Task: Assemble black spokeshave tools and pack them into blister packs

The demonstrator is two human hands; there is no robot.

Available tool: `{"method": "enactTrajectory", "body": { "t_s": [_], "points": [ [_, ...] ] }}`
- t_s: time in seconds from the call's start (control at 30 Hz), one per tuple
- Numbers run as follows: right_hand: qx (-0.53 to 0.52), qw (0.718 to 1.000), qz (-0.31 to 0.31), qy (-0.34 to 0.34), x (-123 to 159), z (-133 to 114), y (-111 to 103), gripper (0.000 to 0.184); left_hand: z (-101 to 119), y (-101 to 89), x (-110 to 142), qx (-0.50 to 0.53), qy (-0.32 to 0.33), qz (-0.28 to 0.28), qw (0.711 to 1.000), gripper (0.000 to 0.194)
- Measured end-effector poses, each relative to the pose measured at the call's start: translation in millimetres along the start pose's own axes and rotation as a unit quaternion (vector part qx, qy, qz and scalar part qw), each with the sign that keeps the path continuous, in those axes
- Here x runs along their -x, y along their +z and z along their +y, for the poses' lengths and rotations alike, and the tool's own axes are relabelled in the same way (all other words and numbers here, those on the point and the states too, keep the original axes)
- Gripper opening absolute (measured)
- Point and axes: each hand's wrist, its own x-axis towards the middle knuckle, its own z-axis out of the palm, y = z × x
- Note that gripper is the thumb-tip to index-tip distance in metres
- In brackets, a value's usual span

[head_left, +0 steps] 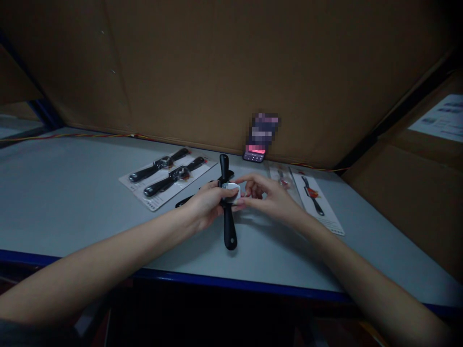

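Observation:
My left hand (208, 205) is closed around the middle of a black two-handled tool (230, 231), shaped like a spokeshave and held upright over the table. Its thumb presses a small white piece (235, 187) against the tool's centre. At the right edge of that piece, my right hand (265, 193) has thumb and fingers pinched together; what sits between them is too small to make out. Behind my left hand, a second black two-handled tool (183, 201) lies on the table, mostly hidden.
On the left lies a blister card (152, 200) with two black tools. More carded packages (331, 222) lie on the right. A phone (255, 156) leans on the cardboard wall (202, 72) at the back. Thin wires (83, 137) run along the wall's foot. The table (72, 202) has a blue front edge.

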Motion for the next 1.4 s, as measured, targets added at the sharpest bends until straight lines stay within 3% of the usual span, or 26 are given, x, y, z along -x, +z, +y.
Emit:
{"method": "enactTrajectory", "body": {
  "t_s": [0.2, 0.4, 0.63, 0.77, 1.07, 1.4],
  "points": [
    [0.033, 0.998, 0.02, -0.047, 0, -1, 3, 0.034, -1, -1.4, -3, -0.005, 0.014, -0.014, 1.0, 0.016],
    [0.024, 0.999, 0.016, -0.028, 2, -1, 4, 0.036, 2, -1.9, -2, -0.019, 0.004, -0.024, 1.0, 0.017],
    [0.005, 0.999, 0.053, -0.002, 0, 3, -1, 0.041, 8, -2.8, -3, 0.012, 0.019, 0.019, 1.0, 0.016],
    [0.115, 0.989, 0.098, 0.0, -5, 14, -6, 0.025, 14, -4.5, -5, 0.035, 0.04, 0.062, 0.997, 0.014],
    [0.312, 0.95, 0.005, -0.015, -8, 28, 11, 0.032, 18, -9.4, -10, 0.035, 0.09, 0.099, 0.99, 0.013],
    [0.282, 0.958, 0.029, -0.034, -8, 36, 16, 0.026, 21, -6.6, -8, 0.063, 0.049, 0.106, 0.991, 0.014]
  ]
}}
